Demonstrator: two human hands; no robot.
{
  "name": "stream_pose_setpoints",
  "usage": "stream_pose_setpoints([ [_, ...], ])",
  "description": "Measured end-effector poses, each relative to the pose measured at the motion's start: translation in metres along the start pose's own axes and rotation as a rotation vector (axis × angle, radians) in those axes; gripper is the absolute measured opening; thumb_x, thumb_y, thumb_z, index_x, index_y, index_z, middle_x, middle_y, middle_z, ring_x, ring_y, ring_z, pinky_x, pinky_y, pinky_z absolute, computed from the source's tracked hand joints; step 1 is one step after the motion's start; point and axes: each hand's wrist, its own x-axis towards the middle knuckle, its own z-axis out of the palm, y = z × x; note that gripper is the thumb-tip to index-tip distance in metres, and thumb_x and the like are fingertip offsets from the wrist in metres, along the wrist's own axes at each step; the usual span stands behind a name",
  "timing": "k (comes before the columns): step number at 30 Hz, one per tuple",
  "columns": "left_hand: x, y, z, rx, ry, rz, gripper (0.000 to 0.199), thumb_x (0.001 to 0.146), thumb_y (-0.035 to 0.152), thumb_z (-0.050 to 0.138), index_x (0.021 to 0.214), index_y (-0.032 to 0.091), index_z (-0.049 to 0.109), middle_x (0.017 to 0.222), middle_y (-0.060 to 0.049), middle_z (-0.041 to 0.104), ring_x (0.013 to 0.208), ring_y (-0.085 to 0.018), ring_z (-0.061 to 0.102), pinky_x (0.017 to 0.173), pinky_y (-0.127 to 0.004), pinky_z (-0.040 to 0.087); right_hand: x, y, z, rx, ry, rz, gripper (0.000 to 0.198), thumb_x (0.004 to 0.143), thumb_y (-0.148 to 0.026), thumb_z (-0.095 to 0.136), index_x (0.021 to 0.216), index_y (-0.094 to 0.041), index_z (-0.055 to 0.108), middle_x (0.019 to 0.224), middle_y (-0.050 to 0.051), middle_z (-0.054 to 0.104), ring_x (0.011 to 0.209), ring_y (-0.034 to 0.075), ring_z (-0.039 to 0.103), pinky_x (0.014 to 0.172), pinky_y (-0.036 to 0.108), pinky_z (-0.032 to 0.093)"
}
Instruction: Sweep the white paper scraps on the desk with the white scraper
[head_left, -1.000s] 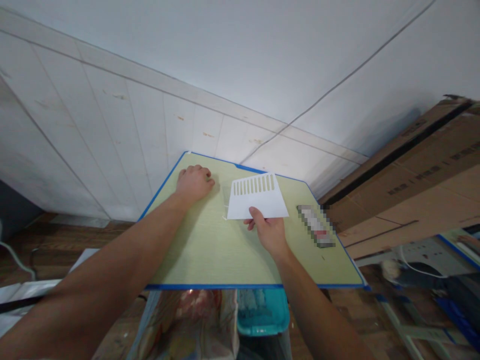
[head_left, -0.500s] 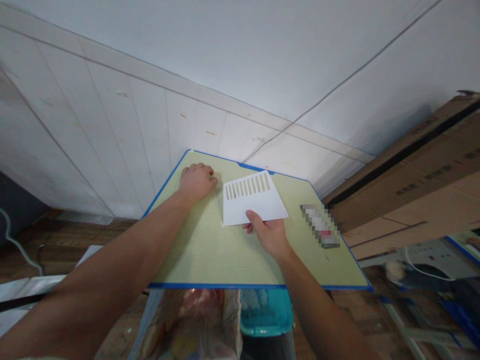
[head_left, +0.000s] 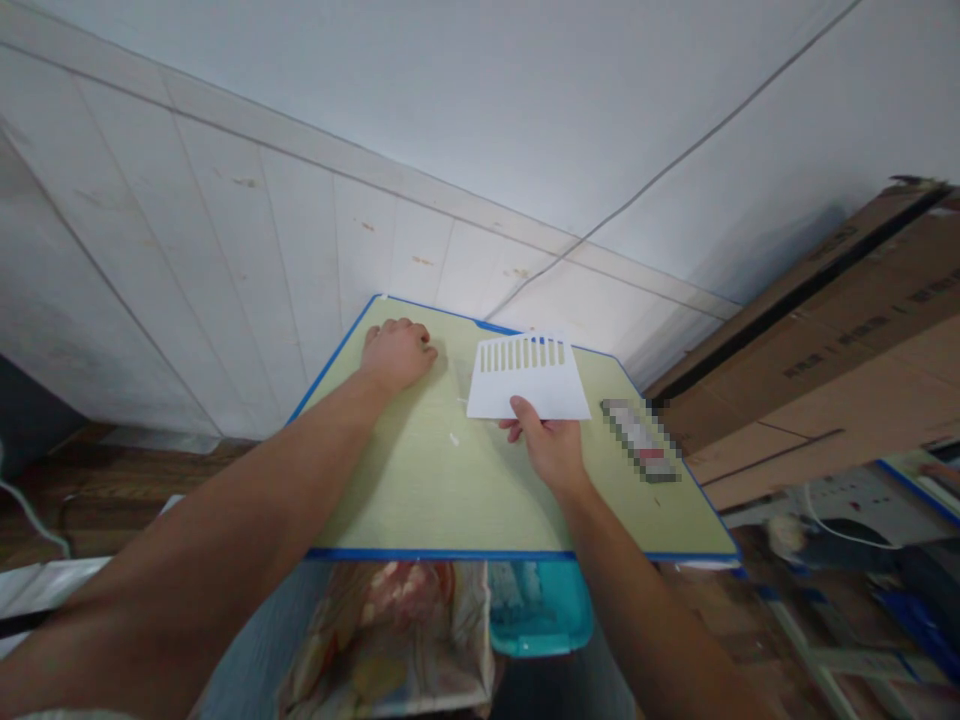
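Note:
My right hand [head_left: 551,448] holds a thin white card with a row of narrow slots [head_left: 529,395], gripping its near edge with the thumb on top. The card is tilted up over the pale yellow-green tabletop [head_left: 435,500], its slotted end facing away from me. My left hand [head_left: 400,355] rests knuckles up near the table's far left corner, fingers curled under; whatever they may hold is hidden. A small white scrap [head_left: 454,439] lies on the tabletop left of the card. Right of my right hand lies a flat, blurred-out object [head_left: 641,442].
A white wall [head_left: 420,245] runs behind the blue-edged table, with a thin cable [head_left: 637,195] along it. Large cardboard boxes [head_left: 825,350] stand at the right. Below the near edge are a teal plastic bin [head_left: 540,640] and an open bag [head_left: 420,650].
My right hand has moved the slotted card away from me and to the right, tipping it more upright. A white scrap now shows where the card was. My left hand stays in place.

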Motion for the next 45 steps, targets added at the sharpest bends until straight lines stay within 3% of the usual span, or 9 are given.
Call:
stream_pose_setpoints([
  [13,-0.001,0.005,-0.006,-0.019,0.02,0.009,0.05,0.109,0.04,0.058,0.144,0.022,0.09,0.157,-0.022,0.083,0.153,-0.042,0.07,0.131,-0.058,0.051,-0.021,-0.013,-0.004,-0.027,-0.04,0.046,0.039,0.085,-0.061,0.088,0.09,-0.024,0.077,0.066,0.006,0.081,0.05,0.024,0.073,0.049,0.035,0.064],
  [20,0.001,0.001,-0.002,-0.001,0.026,0.0,0.051,0.109,0.038,0.058,0.144,0.019,0.09,0.157,-0.023,0.083,0.154,-0.043,0.071,0.133,-0.059,0.052,-0.032,-0.007,-0.052,-0.14,-0.057,0.002,0.037,0.093,-0.057,0.085,0.079,-0.024,0.079,0.065,0.008,0.081,0.051,0.023,0.073,0.054,0.035,0.064],
  [25,0.005,-0.006,0.003,0.0,0.066,0.007,0.046,0.106,0.037,0.061,0.137,0.022,0.092,0.151,-0.02,0.087,0.149,-0.043,0.075,0.131,-0.06,0.055,-0.019,0.004,-0.081,-0.143,0.108,0.003,0.041,0.09,-0.062,0.088,0.078,-0.024,0.077,0.063,0.008,0.08,0.052,0.024,0.072,0.053,0.036,0.062],
  [29,0.005,-0.011,0.005,-0.003,0.082,0.027,0.049,0.107,0.038,0.061,0.14,0.02,0.091,0.15,-0.021,0.087,0.149,-0.044,0.076,0.131,-0.06,0.057,-0.01,0.004,-0.07,-0.029,0.187,0.037,0.049,0.087,-0.071,0.092,0.09,-0.024,0.079,0.07,0.009,0.085,0.054,0.025,0.075,0.052,0.037,0.063],
  [36,0.005,-0.01,0.009,-0.008,0.087,0.035,0.051,0.107,0.04,0.06,0.141,0.018,0.091,0.15,-0.021,0.087,0.147,-0.044,0.078,0.131,-0.059,0.059,-0.012,0.002,-0.04,0.014,0.087,0.125,0.043,0.089,-0.066,0.089,0.091,-0.025,0.078,0.073,0.008,0.086,0.055,0.024,0.076,0.054,0.036,0.066],
  [40,0.008,-0.011,0.011,-0.036,0.074,0.048,0.052,0.107,0.039,0.06,0.142,0.018,0.091,0.151,-0.022,0.087,0.148,-0.045,0.077,0.133,-0.063,0.058,-0.01,0.004,-0.039,-0.015,0.107,0.122,0.041,0.09,-0.064,0.088,0.091,-0.025,0.079,0.073,0.008,0.086,0.053,0.022,0.072,0.052,0.035,0.063],
  [45,0.009,-0.012,0.01,-0.051,0.073,0.047,0.051,0.107,0.042,0.059,0.143,0.023,0.09,0.156,-0.018,0.086,0.151,-0.044,0.075,0.135,-0.06,0.055,-0.01,0.007,-0.042,-0.018,0.235,0.095,0.044,0.091,-0.067,0.086,0.09,-0.024,0.078,0.068,0.008,0.083,0.049,0.021,0.067,0.051,0.034,0.057],
])
